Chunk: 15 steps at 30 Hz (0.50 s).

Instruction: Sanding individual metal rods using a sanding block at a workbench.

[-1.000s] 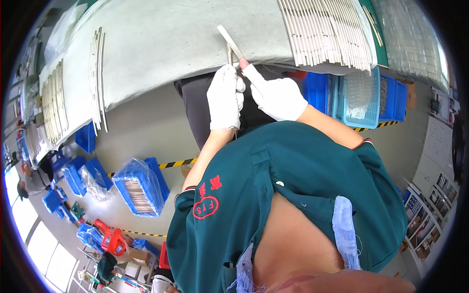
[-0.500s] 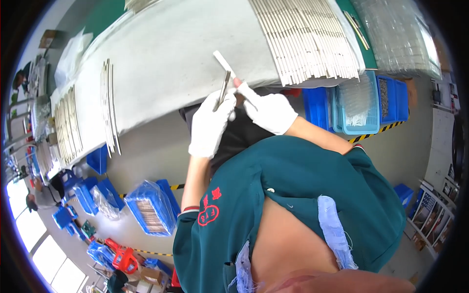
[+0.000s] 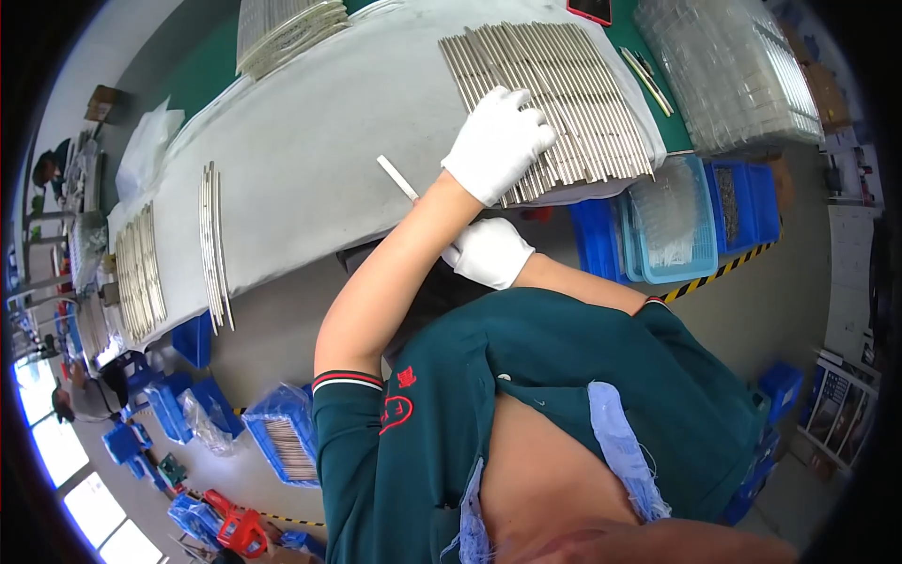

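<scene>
My gloved left hand [image 3: 500,143] is over the near left part of a row of slim silvery metal rods [image 3: 583,113]. Its fingers are curled, and a metal rod [image 3: 482,58] juts out slanted beyond them, lying across its neighbours. My left forearm crosses in front of my body. Below it, close to the table edge, my gloved right hand [image 3: 493,252] is closed on a slim white stick [image 3: 396,177]. The forearm hides the middle of that stick and some of the right fingers.
A few metal rods [image 3: 214,249] and another bundle [image 3: 138,273] lie at the table's left. Plastic-wrapped stacks [image 3: 733,75] stand far right, near a phone [image 3: 590,9]. Blue bins [image 3: 752,202] and a light-blue basket [image 3: 669,268] sit right of the table edge.
My left hand has moved right and away from me, from beside the right hand to the row of rods, taking the metal rod along. The right hand keeps the white stick.
</scene>
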Available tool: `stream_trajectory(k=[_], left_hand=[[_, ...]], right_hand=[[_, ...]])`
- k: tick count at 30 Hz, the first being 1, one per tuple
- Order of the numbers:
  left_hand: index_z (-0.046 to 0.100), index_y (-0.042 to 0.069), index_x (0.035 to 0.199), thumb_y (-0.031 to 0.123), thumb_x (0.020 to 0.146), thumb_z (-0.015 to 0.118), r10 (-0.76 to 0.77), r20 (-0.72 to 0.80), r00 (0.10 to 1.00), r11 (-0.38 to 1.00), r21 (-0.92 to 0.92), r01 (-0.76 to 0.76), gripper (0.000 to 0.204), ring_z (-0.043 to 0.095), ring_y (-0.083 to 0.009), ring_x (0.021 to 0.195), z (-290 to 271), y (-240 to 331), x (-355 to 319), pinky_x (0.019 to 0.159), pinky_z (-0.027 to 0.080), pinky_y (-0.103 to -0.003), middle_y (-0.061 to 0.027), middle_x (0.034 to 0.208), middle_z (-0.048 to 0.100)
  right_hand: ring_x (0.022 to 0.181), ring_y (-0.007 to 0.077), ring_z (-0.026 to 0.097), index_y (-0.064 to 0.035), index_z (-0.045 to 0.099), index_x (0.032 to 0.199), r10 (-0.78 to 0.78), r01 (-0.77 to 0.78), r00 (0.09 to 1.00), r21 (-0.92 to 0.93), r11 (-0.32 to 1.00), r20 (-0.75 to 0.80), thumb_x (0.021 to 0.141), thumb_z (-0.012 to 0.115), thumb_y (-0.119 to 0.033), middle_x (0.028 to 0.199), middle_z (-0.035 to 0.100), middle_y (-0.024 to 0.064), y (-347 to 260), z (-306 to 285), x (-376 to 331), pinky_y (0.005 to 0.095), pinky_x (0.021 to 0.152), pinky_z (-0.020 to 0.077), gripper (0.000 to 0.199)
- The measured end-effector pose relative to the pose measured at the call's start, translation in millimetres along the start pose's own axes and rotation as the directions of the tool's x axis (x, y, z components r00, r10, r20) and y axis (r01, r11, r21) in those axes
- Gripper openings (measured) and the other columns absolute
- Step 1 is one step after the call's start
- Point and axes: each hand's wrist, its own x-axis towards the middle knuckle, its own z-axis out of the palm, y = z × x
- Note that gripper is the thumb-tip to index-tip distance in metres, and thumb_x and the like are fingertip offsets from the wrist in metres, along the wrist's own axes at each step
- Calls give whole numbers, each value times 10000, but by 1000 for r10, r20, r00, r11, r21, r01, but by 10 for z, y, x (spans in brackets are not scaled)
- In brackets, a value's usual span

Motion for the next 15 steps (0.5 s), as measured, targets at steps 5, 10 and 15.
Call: stream_trajectory(k=[5,10,15], left_hand=[[600,131,1029,130,798,493,0,25,1000,999,-41,1,255,492,-317,1123,229,83,167,941,391,-400,-108,1148,543],[535,155,1196,123,823,466,-124,72,990,992,-15,125,381,528,-276,1051,318,251,204,905,391,-383,-126,1138,536],[539,141,1175,128,802,500,-164,40,986,985,-52,166,375,531,-255,1036,321,298,232,872,384,-387,-93,1083,546]], right_hand=[[554,318,596,-93,588,995,17,-17,1000,101,995,2,849,494,-214,716,627,139,11,14,78,440,477,466,212],[773,228,533,-66,532,1109,134,-187,979,435,881,152,954,442,-314,807,566,102,-64,-80,135,340,736,426,305],[785,230,548,-55,538,1086,195,-297,941,397,869,277,950,438,-279,836,578,98,-206,-281,181,344,738,435,280]])
